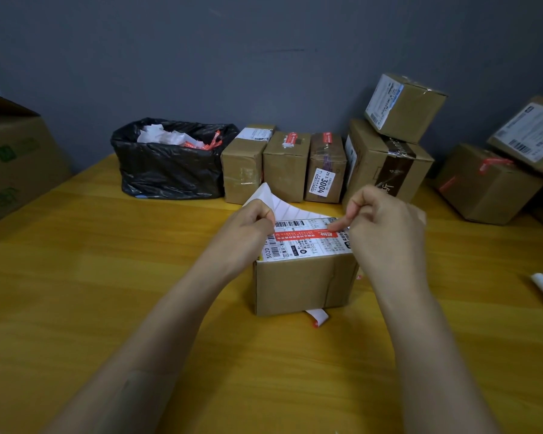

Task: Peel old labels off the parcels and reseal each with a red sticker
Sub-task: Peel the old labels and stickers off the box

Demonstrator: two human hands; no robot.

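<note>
One parcel [304, 283] sits mid-table [107, 277], w/ 1 printed label [323, 247] and 1 red sticker [304, 235] across its top. Seven other boxes [286, 170] stand behind it & to its right, and 1 black bin bag [170, 170] sits behind-left. The left hand [251, 223] pinches a white sheet [282, 205] lifted off the parcel's far-left top edge. The right hand [386, 223], fingers curled, has 1 fingertip on the sticker's right end; grip unclear.

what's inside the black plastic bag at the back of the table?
At the open top of the black plastic bag, crumpled white paper and red-orange sticker scraps are visible. Anything lower down is hidden by the bag's opaque walls.
</note>
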